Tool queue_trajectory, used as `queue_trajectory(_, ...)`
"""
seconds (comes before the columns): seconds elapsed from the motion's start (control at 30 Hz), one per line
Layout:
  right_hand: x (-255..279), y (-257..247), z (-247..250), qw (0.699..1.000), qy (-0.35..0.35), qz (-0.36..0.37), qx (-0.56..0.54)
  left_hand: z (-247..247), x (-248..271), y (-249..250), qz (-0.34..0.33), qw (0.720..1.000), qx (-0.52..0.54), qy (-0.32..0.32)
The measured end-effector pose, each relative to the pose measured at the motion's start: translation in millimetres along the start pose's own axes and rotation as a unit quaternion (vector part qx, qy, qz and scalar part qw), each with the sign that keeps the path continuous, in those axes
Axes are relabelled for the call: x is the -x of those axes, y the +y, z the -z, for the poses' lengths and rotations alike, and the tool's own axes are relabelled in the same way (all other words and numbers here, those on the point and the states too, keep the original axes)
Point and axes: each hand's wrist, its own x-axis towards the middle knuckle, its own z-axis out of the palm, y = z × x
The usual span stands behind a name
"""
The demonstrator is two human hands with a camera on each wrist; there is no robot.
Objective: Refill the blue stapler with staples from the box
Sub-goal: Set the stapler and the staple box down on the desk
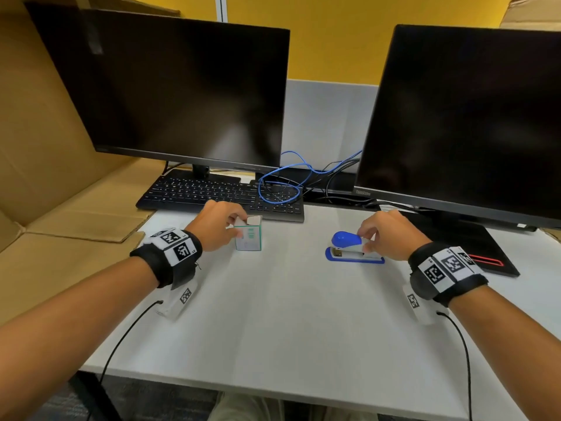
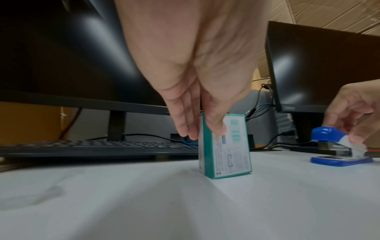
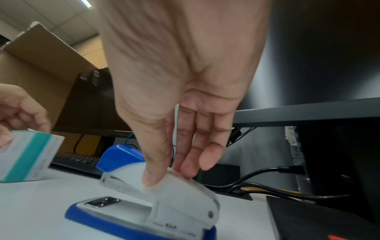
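- Box upright on the counter; our left hand pinches its top.
- Our right hand grips the stapler, fingers round its lid.

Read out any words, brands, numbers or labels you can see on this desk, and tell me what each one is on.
"ThinkVision": on the lower left bezel of the right monitor, faint but legible.
Staple box, pinched by the left hand: printed text and a small diagram, too blurred to read.
Stapler, held by the right hand: small marks near its hinge, too blurred to read.
Keyboard: key legends too small to read.
Wristbands: square coded markers with unreadable tiny letters.
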Motion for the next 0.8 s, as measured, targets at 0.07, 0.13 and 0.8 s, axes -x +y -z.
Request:
queue_trajectory(0.07, -3, 4, 0, 1.0, 0.009, -0.013, 0.004, 7, 1, -7, 0.006, 1.0, 0.007, -0.008)
queue_trajectory(0.13, -6, 7, 1, 1.0, 0.013, -0.02, 0.01, 11, 1, -10, 0.01, 1.0, 0.021, -0.014)
queue_trajectory(0.8, -13, -33, -13, 0.995, 0.003, -0.049, -0.087, -17, -6, 41, -0.034, 0.998, 0.051, -0.015)
